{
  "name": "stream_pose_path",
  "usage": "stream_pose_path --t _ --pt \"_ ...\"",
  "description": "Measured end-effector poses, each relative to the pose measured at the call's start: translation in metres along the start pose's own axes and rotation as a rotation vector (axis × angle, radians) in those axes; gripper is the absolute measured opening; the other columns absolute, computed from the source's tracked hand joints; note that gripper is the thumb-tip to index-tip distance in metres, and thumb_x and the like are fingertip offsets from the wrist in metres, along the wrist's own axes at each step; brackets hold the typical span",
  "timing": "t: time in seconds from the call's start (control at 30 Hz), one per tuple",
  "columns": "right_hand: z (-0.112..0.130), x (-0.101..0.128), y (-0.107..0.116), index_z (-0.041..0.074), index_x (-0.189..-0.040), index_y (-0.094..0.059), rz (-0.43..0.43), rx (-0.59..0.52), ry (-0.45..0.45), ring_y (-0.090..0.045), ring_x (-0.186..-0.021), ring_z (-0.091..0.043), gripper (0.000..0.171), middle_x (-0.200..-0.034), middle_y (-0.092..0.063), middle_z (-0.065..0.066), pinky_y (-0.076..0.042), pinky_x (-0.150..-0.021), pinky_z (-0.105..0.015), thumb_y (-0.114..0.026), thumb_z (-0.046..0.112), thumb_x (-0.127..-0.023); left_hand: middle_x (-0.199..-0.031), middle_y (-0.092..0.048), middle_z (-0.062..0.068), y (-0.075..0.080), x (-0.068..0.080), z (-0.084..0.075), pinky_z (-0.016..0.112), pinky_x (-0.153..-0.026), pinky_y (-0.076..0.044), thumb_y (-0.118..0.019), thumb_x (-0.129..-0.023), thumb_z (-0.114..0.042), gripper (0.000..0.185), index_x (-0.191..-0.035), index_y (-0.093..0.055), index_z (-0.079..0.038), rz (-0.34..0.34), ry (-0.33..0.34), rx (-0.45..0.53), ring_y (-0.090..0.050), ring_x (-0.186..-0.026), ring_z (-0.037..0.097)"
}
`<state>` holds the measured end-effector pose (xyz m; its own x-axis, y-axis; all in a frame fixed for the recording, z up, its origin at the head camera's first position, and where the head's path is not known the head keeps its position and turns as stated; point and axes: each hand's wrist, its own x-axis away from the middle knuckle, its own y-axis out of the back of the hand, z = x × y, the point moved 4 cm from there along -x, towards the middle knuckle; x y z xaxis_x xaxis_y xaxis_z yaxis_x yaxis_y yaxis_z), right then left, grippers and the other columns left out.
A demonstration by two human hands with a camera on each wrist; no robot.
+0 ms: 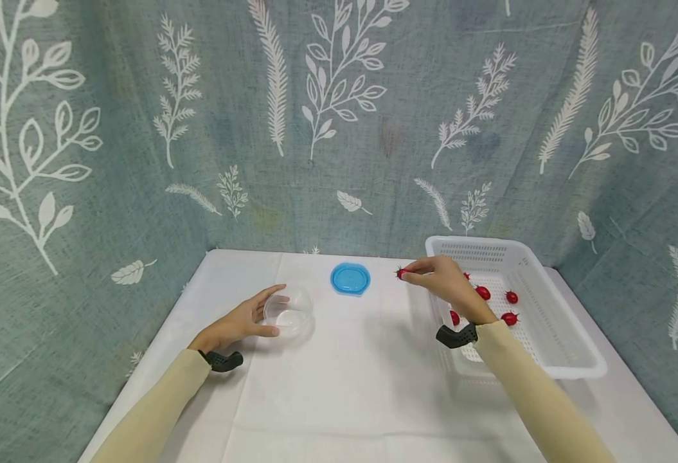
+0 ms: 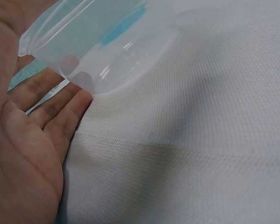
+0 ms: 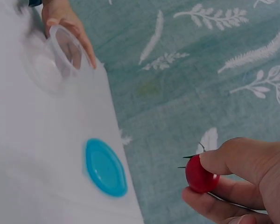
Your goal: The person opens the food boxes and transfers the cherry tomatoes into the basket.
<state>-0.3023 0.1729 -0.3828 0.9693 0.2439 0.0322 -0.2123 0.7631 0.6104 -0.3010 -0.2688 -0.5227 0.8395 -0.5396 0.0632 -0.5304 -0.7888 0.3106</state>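
Right hand [image 1: 444, 281] pinches a tomato [image 1: 400, 273] above the desk [image 1: 362, 373]; bowl [image 1: 288, 310], cupped by the left hand [image 1: 240, 323], lies well to its left.

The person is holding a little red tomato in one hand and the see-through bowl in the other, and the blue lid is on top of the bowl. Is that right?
Not quite. The blue lid is not on the bowl; it lies flat on the table, apart from it, as the head view shows. The rest holds: the right hand pinches a little red tomato, and the left hand holds the see-through bowl.
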Motion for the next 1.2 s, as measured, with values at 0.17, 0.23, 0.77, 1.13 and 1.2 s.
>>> stream_pose_path --t 0.17,0.23,0.77,1.13,1.2 --pt "-0.017 0.007 0.013 0.017 -0.12 -0.077 -0.019 0.024 -0.025 -0.059 -0.123 -0.031 0.035 -0.126 -0.069 -0.007 -0.049 -0.1 -0.054 -0.074 0.041 -0.095 -0.171 -0.012 -0.004 0.0 0.0 0.001 0.052 -0.125 -0.017 -0.084 -0.089 -0.017 0.101 -0.164 -0.021 -0.04 -0.006 0.005 -0.005 -0.001 -0.158 0.029" --pt "-0.024 0.01 0.018 0.016 -0.121 -0.076 -0.019 0.021 -0.032 -0.059 -0.122 -0.03 0.036 -0.125 -0.07 -0.006 -0.049 -0.099 -0.052 -0.074 0.042 -0.096 -0.171 -0.012 -0.004 0.0 0.0 0.001 0.052 -0.125 -0.017 -0.084 -0.089 -0.017 0.1 -0.163 -0.022 -0.041 -0.008 0.006 -0.006 -0.001 -0.158 0.029" --pt "-0.074 0.033 0.044 0.007 -0.127 -0.071 -0.076 -0.015 -0.126 -0.061 -0.109 -0.028 0.047 -0.127 -0.068 -0.012 -0.053 -0.078 -0.035 -0.073 0.042 -0.096 -0.171 -0.012 -0.002 -0.003 0.004 0.004 0.053 -0.125 -0.017 -0.081 -0.091 -0.015 0.098 -0.163 -0.021 -0.041 0.001 0.006 -0.001 0.0 -0.158 0.03" --pt "-0.089 0.045 0.058 0.005 -0.131 -0.07 -0.092 0.027 -0.184 -0.054 -0.092 -0.027 0.053 -0.12 -0.067 -0.012 -0.045 -0.069 -0.033 -0.072 0.046 -0.096 -0.171 -0.012 0.002 0.0 0.0 0.001 0.053 -0.125 -0.017 -0.082 -0.09 -0.014 0.099 -0.163 -0.021 -0.041 0.004 -0.01 0.007 -0.001 -0.158 0.029" --pt "-0.092 0.046 0.06 0.006 -0.132 -0.069 -0.087 0.027 -0.193 -0.05 -0.08 -0.022 0.053 -0.11 -0.067 -0.009 -0.042 -0.063 -0.033 -0.072 0.045 -0.096 -0.172 -0.012 0.003 0.0 -0.001 0.001 0.053 -0.125 -0.017 -0.082 -0.09 -0.014 0.099 -0.164 -0.021 -0.041 0.005 -0.012 0.012 0.0 -0.158 0.029"
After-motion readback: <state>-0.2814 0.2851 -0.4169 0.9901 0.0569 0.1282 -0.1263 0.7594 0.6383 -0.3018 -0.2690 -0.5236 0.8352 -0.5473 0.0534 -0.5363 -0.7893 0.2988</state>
